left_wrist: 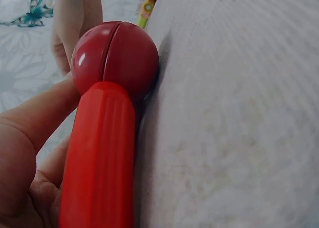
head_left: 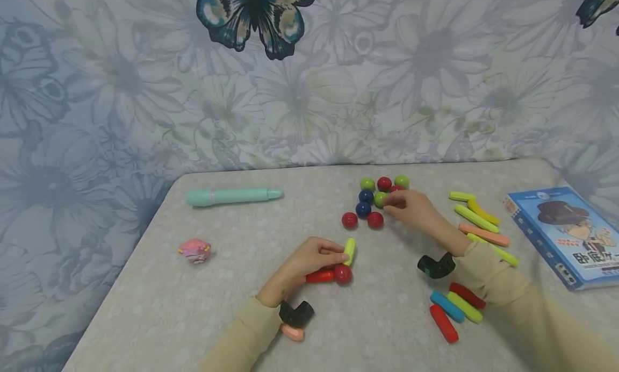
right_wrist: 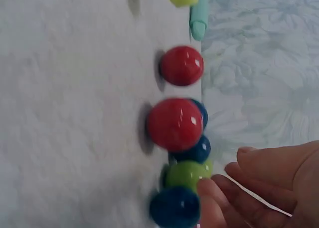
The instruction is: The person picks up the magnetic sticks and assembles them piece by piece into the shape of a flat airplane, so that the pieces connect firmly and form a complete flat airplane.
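My left hand [head_left: 314,258] pinches a short yellow-green stick [head_left: 350,251] standing beside a red ball [head_left: 343,274]. A red stick [head_left: 319,277] meets that ball from the left, partly under the hand. Seen close in the left wrist view, the ball [left_wrist: 115,61] has a seam and the red stick [left_wrist: 98,163] butts against it; the yellow-green stick is hidden there. My right hand [head_left: 413,209] reaches into a group of balls, fingertips at a green ball [head_left: 380,199]. In the right wrist view its thumb is apart from the fingers, near a green ball [right_wrist: 188,174] and a blue ball [right_wrist: 175,207].
More red balls [head_left: 375,220], blue balls [head_left: 363,209] and green balls lie around the right hand. Sticks, including an orange stick [head_left: 484,235] and a blue stick [head_left: 447,306], lie rightward beside a blue box [head_left: 566,237]. A mint pen [head_left: 234,196] and a pink figure [head_left: 195,250] lie left.
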`<action>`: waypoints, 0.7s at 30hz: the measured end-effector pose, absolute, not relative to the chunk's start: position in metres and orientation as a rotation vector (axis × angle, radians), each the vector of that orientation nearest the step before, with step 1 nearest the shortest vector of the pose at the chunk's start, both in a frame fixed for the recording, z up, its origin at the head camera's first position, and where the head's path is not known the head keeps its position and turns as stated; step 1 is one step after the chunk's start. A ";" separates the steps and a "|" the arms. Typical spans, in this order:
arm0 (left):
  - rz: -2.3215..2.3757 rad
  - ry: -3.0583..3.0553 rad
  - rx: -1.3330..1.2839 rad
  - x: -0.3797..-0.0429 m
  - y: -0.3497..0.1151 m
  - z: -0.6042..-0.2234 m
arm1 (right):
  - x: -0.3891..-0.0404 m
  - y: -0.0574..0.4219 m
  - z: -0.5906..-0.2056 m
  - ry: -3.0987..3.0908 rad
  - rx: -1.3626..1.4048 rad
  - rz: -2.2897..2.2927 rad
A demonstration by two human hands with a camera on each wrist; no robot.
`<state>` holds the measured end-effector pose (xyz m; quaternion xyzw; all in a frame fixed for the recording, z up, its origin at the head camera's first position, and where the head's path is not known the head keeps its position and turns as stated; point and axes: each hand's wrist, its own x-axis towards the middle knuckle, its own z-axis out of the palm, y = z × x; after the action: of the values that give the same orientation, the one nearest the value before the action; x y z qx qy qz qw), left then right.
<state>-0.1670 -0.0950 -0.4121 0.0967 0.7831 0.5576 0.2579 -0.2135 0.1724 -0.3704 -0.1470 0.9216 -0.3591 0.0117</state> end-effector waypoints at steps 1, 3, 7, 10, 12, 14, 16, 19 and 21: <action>1.512 2.125 0.266 -0.167 -0.095 -0.412 | -0.215 0.175 -0.369 2.884 -0.431 -1.123; 1.510 2.128 0.268 -0.166 -0.095 -0.412 | -0.218 0.179 -0.368 2.891 -0.389 -1.123; 1.508 2.140 0.252 -0.167 -0.095 -0.411 | -0.225 0.185 -0.370 2.852 -0.384 -1.078; 1.512 2.150 0.242 -0.168 -0.096 -0.408 | -0.232 0.188 -0.374 2.825 -0.446 -1.022; 1.511 2.154 0.243 -0.168 -0.096 -0.407 | -0.235 0.189 -0.379 2.823 -0.470 -0.993; 1.511 2.156 0.254 -0.168 -0.095 -0.408 | -0.235 0.189 -0.381 2.830 -0.483 -0.975; 1.514 2.154 0.267 -0.167 -0.095 -0.410 | -0.234 0.190 -0.384 2.839 -0.486 -0.964; 1.516 2.151 0.274 -0.164 -0.094 -0.411 | -0.230 0.193 -0.385 2.833 -0.482 -0.967; 1.520 2.148 0.278 -0.163 -0.094 -0.411 | -0.227 0.197 -0.385 2.832 -0.459 -0.980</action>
<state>-0.1628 -0.0939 -0.4110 0.1019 0.7869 0.5568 0.2455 -0.2266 0.1966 -0.3846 -0.1512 0.9327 -0.3227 0.0551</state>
